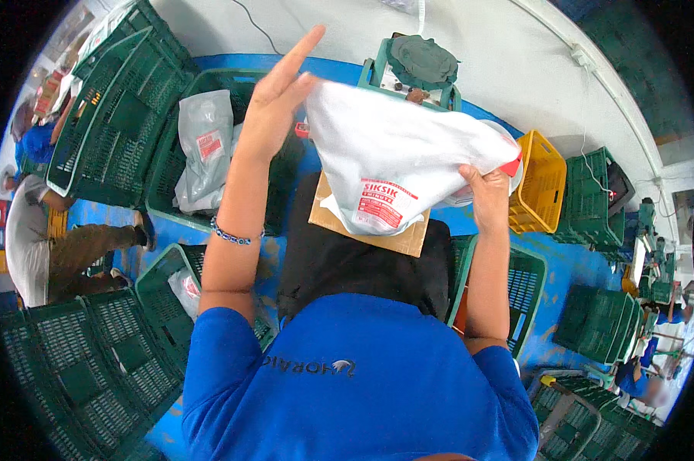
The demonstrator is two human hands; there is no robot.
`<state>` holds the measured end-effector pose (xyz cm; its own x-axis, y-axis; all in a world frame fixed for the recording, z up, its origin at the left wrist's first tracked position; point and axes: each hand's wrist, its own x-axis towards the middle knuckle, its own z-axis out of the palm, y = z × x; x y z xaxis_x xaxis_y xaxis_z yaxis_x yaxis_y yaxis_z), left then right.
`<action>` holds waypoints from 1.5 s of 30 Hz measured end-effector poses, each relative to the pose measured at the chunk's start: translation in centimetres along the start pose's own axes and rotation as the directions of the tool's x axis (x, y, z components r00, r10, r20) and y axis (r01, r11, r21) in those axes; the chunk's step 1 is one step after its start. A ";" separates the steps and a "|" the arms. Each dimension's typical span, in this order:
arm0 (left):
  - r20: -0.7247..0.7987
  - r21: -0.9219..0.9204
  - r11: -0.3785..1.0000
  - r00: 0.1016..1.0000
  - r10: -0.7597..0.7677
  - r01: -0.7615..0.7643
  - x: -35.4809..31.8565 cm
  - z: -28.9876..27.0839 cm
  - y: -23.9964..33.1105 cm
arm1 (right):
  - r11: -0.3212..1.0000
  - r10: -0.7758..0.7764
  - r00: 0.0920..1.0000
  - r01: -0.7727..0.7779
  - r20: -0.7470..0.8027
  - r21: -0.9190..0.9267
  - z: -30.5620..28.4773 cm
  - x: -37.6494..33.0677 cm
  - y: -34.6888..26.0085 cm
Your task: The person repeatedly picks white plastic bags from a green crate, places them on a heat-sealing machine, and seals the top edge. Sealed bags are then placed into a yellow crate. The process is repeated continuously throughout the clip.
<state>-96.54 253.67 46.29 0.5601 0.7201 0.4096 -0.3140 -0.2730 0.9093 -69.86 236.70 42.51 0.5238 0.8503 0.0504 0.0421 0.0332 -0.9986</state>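
Your left hand (272, 111) has fingers spread apart beside the upper left corner of a whitish, red-printed plastic bag (408, 131). The bag spans the space between your hands, above a flat, brown cardboard piece (412, 240) over your lap. It looks light, soft and probably slippery, likely to fold, so its corners and edges seem the surest hold. At its right end, your right hand (486, 188) clamps it, thumb on top. Hard to make out: whether your left hand pinches the corner, what the bag contains, and your right fingers, mostly hidden beneath.
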 end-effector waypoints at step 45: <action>-0.302 -0.050 0.830 0.784 -0.542 0.555 -7.7 4.1 -15.5 | 0.913 0.291 0.953 -0.248 -0.090 0.325 -2.6 -1.9 17.7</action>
<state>-92.83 249.71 29.33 0.3778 0.9053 -0.1940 0.0115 0.2049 0.9787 -67.91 234.30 24.82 0.5876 0.7725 -0.2410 -0.3679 -0.0102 -0.9298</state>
